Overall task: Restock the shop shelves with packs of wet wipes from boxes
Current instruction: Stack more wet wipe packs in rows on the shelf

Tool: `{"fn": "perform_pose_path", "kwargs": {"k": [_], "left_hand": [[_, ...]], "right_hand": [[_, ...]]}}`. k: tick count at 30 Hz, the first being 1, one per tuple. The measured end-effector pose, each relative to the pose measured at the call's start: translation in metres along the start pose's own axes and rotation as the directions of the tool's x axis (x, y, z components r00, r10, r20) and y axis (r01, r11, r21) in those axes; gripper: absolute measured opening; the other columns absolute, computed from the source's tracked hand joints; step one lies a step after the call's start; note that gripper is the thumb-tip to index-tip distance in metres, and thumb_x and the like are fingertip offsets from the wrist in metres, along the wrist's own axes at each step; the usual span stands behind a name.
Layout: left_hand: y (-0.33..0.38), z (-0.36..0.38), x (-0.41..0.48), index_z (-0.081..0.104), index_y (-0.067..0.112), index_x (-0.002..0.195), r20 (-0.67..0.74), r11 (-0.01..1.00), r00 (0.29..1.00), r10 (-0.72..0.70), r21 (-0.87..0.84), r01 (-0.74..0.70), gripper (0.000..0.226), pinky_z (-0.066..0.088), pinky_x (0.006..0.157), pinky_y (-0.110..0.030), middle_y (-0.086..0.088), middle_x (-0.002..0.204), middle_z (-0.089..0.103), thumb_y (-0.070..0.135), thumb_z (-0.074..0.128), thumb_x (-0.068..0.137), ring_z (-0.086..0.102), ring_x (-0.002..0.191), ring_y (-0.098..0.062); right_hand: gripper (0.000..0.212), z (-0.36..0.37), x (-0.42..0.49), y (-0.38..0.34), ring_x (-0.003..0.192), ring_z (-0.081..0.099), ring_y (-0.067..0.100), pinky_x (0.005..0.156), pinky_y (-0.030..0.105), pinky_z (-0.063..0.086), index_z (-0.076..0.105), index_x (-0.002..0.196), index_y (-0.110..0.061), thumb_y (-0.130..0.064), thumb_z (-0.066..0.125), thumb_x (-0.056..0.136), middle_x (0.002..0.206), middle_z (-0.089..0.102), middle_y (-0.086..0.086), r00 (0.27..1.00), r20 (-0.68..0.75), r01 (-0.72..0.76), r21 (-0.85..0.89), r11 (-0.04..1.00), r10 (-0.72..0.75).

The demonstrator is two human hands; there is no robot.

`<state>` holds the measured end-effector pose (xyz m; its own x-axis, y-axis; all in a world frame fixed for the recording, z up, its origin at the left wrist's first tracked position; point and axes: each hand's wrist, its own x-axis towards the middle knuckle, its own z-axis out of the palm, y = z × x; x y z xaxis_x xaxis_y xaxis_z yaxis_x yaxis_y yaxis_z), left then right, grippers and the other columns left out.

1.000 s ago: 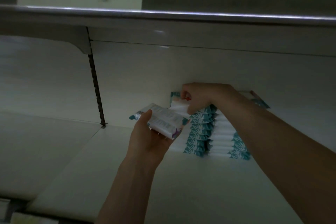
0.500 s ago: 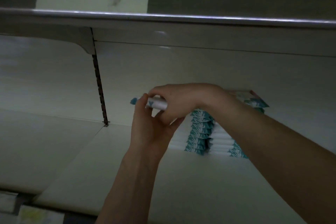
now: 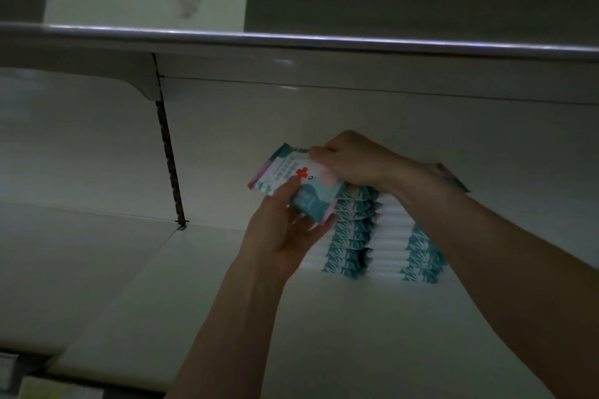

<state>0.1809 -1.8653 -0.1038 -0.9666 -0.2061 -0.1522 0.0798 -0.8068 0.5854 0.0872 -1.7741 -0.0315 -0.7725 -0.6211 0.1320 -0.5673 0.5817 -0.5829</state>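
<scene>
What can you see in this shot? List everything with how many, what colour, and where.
held pack: at least one, teal and pink with a red cross, in front of the stacks, between both hands
stacked packs: two stacks side by side, teal and white, on the shelf against the back panel; exact number unclear
shelf: one, cream, under the stacks
back panel: one, cream, behind the stacks
slotted strip: one, dark, upright on the back panel, left of the packs
upper shelf edge: one, grey, across the top
left hand: one, grips the held pack from below
right hand: one, pinches its top edge
</scene>
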Motion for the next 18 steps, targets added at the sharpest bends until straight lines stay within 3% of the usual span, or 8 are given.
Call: {"fn": "perform_pose_path", "kwargs": {"k": [2, 4, 6, 8, 11, 13, 16, 18], "left_hand": [[0.001, 0.005, 0.001, 0.059, 0.007, 0.113, 0.055, 0.997, 0.997, -0.051, 0.066, 0.047, 0.026, 0.059, 0.069, -0.045, -0.02, 0.105, 0.069, 0.007, 0.056, 0.087, 0.066, 0.092, -0.034], [0.012, 0.008, 0.005, 0.057, 0.007, 0.098, 0.032, 0.981, 0.996, -0.086, 0.177, 0.079, 0.013, 0.057, 0.053, -0.032, -0.015, 0.088, 0.067, 0.001, 0.049, 0.09, 0.063, 0.078, -0.028], [0.027, 0.012, 0.01, 0.054, 0.009, 0.088, 0.025, 0.927, 0.991, -0.135, 0.356, 0.118, 0.011, 0.045, 0.044, -0.019, -0.009, 0.076, 0.06, 0.002, 0.045, 0.087, 0.055, 0.066, -0.019], [0.041, 0.019, 0.015, 0.053, 0.01, 0.084, 0.018, 0.843, 0.988, -0.154, 0.523, 0.122, 0.009, 0.037, 0.041, -0.016, -0.005, 0.07, 0.057, 0.004, 0.047, 0.085, 0.049, 0.058, -0.015], [0.06, 0.031, 0.026, 0.057, 0.006, 0.088, -0.02, 0.771, 0.993, -0.116, 0.629, 0.103, 0.003, 0.04, 0.038, -0.015, -0.009, 0.075, 0.059, 0.006, 0.053, 0.087, 0.05, 0.057, -0.014], [0.07, 0.036, 0.032, 0.06, 0.004, 0.089, -0.031, 0.808, 0.997, -0.075, 0.583, 0.079, 0.003, 0.05, 0.044, -0.019, -0.013, 0.085, 0.061, 0.007, 0.059, 0.089, 0.056, 0.066, -0.018], [0.074, 0.045, 0.04, 0.06, 0.001, 0.085, -0.016, 0.891, 1.0, -0.026, 0.453, 0.031, 0.005, 0.058, 0.069, -0.031, -0.017, 0.087, 0.064, -0.001, 0.06, 0.089, 0.063, 0.079, -0.024], [0.069, 0.049, 0.047, 0.056, 0.003, 0.081, -0.019, 0.853, 1.0, 0.019, 0.522, -0.007, 0.013, 0.054, 0.085, -0.032, -0.015, 0.088, 0.06, -0.007, 0.055, 0.09, 0.06, 0.079, -0.022]], "right_hand": [[0.039, -0.004, 0.001, 0.004, 0.057, 0.051, 0.016, 0.045, 0.015, 0.035, 0.057, 0.069, -0.003, -0.03, 0.052, 0.097, 0.068, 0.057, 0.011, 0.999, 0.038, -0.023, -0.039, 0.999, 0.025], [0.031, -0.016, 0.004, 0.005, 0.077, 0.057, 0.017, 0.062, 0.019, 0.043, 0.064, 0.101, 0.001, -0.028, 0.06, 0.091, 0.097, 0.065, 0.017, 0.999, 0.049, -0.019, -0.055, 0.998, 0.022], [0.049, -0.028, 0.005, 0.003, 0.096, 0.058, 0.014, 0.076, 0.023, 0.047, 0.051, 0.132, -0.013, -0.031, 0.064, 0.089, 0.122, 0.057, 0.007, 1.0, 0.005, 0.012, 0.007, 1.0, -0.012], [0.056, -0.033, 0.005, 0.0, 0.107, 0.055, 0.011, 0.081, 0.021, 0.047, 0.043, 0.141, -0.023, -0.032, 0.064, 0.089, 0.126, 0.05, -0.003, 0.999, -0.015, 0.032, 0.115, 0.993, -0.03], [0.036, -0.035, 0.005, 0.004, 0.096, 0.06, 0.013, 0.078, 0.027, 0.055, 0.06, 0.121, -0.022, -0.029, 0.068, 0.087, 0.117, 0.058, -0.002, 0.999, -0.032, -0.011, 0.21, 0.978, 0.019], [0.025, -0.041, 0.002, 0.011, 0.082, 0.061, 0.01, 0.07, 0.026, 0.057, 0.066, 0.105, -0.018, -0.031, 0.072, 0.084, 0.102, 0.063, 0.002, 0.992, -0.097, -0.057, 0.25, 0.967, 0.084], [0.025, -0.049, -0.001, 0.023, 0.07, 0.053, 0.007, 0.051, 0.016, 0.041, 0.063, 0.094, -0.014, -0.034, 0.072, 0.083, 0.084, 0.058, -0.001, 0.984, -0.111, -0.126, 0.095, 0.987, 0.136], [0.029, -0.049, -0.003, 0.029, 0.063, 0.049, 0.011, 0.044, 0.015, 0.034, 0.065, 0.09, -0.009, -0.036, 0.072, 0.083, 0.072, 0.054, 0.001, 0.98, -0.104, -0.165, 0.037, 0.986, 0.168]]}}
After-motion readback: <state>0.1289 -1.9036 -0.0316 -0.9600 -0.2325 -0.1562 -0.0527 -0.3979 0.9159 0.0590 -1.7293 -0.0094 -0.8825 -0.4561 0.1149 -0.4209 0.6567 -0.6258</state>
